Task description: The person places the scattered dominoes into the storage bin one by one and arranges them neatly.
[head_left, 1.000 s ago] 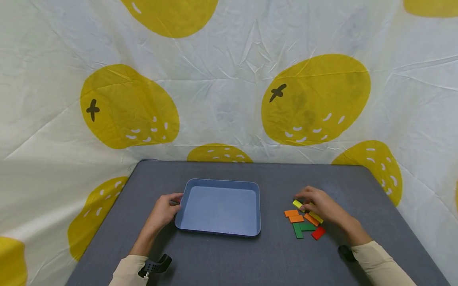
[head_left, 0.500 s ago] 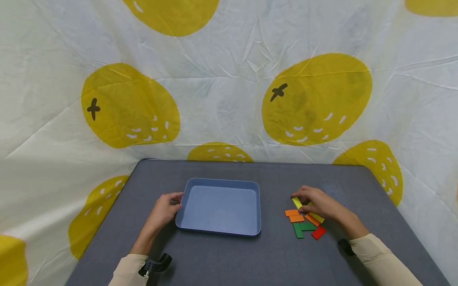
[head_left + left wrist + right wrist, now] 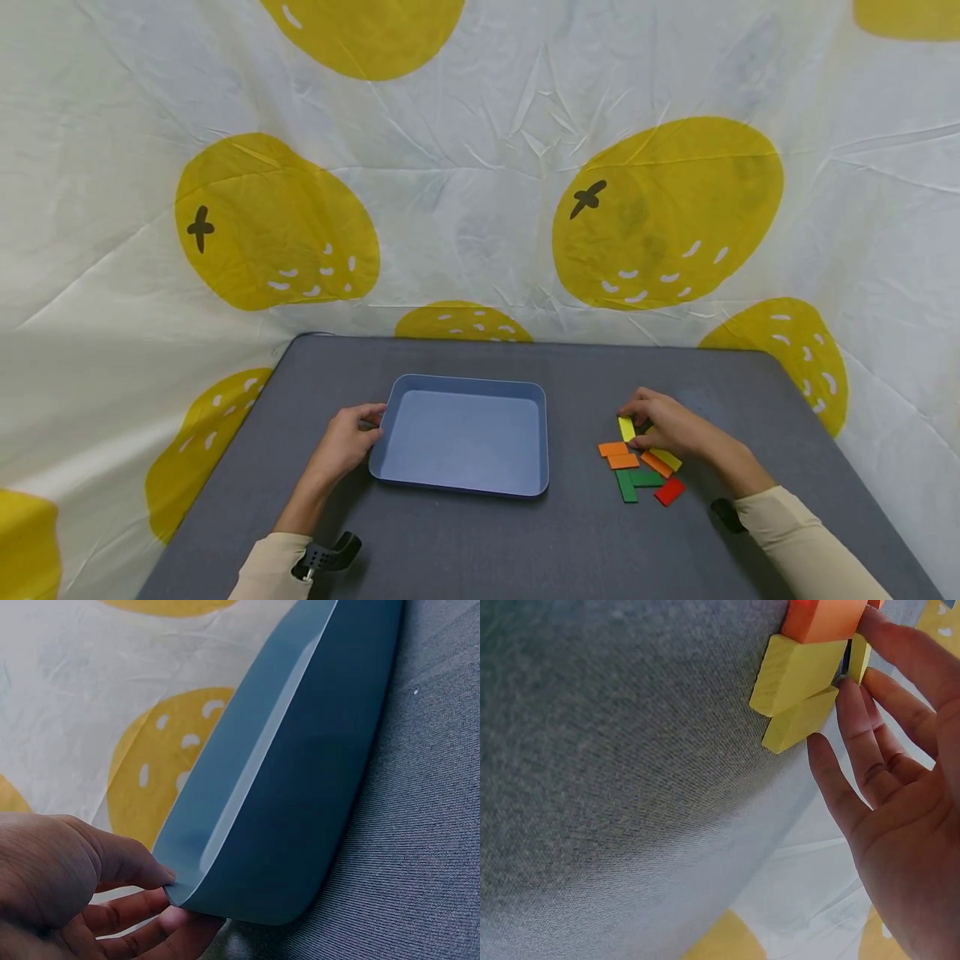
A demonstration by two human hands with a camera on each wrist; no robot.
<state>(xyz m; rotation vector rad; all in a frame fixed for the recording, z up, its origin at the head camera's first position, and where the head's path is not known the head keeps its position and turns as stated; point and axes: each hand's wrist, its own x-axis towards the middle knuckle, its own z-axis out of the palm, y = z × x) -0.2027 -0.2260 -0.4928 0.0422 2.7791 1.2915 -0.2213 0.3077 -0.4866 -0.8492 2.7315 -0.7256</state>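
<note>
Presently holding, in left grip (image 3: 343, 442), the ten-o'clock edge of a shallow blue rectangular tray (image 3: 459, 442) towards six o'clock. Showing wide grey cloth-textured surface (image 3: 573, 471) from its three-o'clock edge to flat rectangular orange blocks (image 3: 623, 461), green blocks (image 3: 647, 479) and a red block (image 3: 670, 491). Pinching, with right grip (image 3: 663, 423), a flat yellow rectangular block (image 3: 626, 429) at their twelve-o'clock side, swung since a second ago from a ten-to-four slant nearer twelve-to-six.

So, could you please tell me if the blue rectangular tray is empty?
Empty: in the head view, the tray shows bare floor; the coloured rectangular blocks are outside.
</note>
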